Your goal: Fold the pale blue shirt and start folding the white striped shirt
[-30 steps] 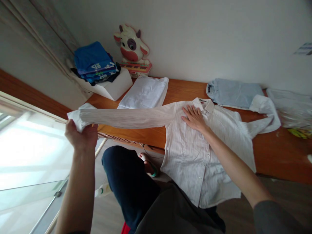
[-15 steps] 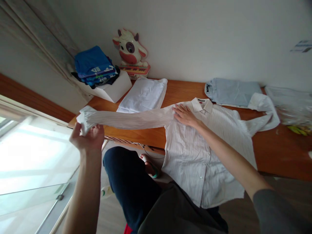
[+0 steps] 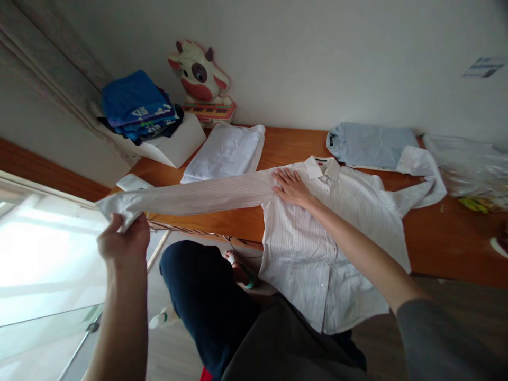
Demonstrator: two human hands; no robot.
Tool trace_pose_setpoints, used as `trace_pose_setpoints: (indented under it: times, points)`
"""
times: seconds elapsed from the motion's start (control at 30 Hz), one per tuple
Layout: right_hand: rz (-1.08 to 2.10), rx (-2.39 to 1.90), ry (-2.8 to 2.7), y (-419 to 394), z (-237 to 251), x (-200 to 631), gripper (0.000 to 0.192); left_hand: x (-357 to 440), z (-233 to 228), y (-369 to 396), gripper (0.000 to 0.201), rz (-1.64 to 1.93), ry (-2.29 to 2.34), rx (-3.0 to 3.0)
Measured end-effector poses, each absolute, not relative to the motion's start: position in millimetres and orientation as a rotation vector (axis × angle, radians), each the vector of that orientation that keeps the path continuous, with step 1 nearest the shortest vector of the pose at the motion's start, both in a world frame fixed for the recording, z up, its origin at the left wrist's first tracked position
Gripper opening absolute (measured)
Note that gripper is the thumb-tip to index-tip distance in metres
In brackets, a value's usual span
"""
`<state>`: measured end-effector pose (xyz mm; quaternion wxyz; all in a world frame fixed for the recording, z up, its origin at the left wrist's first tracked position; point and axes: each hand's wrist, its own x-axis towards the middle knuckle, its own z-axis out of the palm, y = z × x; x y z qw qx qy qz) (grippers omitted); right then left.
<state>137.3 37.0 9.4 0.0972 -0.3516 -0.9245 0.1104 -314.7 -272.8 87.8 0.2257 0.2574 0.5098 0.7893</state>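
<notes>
A white striped shirt (image 3: 333, 233) lies face up in the middle of the frame, buttoned, collar toward the wall, its lower hem hanging over the near edge of the wooden table (image 3: 456, 243). The fabric shows fine pale stripes and small white buttons down the front. Its one sleeve (image 3: 198, 194) is stretched out straight toward the left of the frame; the other sleeve curls back at the right, the cuff resting near a folded light blue shirt (image 3: 371, 145). The left hand (image 3: 121, 241), at lower left, is closed around the cuff of the stretched sleeve, pinching it between thumb and fingers. The right hand (image 3: 291, 188) lies flat and open on the shirt's shoulder, just left of the collar, fingers spread.

The table is orange-brown wood and runs along a plain white wall. At the left edge of the frame a bright window and a pale curtain show. A folded white garment (image 3: 224, 153) lies in the upper middle, beside a white box (image 3: 174, 148) that carries a stack of folded blue clothes (image 3: 135, 106). Behind it a cow-shaped toy keyboard (image 3: 202, 84) leans on the wall. At far right lies a crumpled clear plastic bag (image 3: 472, 169).
</notes>
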Motion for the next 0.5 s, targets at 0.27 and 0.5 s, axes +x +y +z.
trace_pose_setpoints:
  times: [0.27, 0.5]
  points:
    - [1.001, -0.847, -2.192, -24.7, 79.2, 155.4, 0.071, -143.9, 240.6, -174.9, 0.028, 2.097, 0.945, 1.086]
    - [1.731, -0.609, -1.165, -153.7, 151.4, 254.1, 0.084, 13.5, 271.2, -168.4, 0.059, 1.217, 0.882, 1.572]
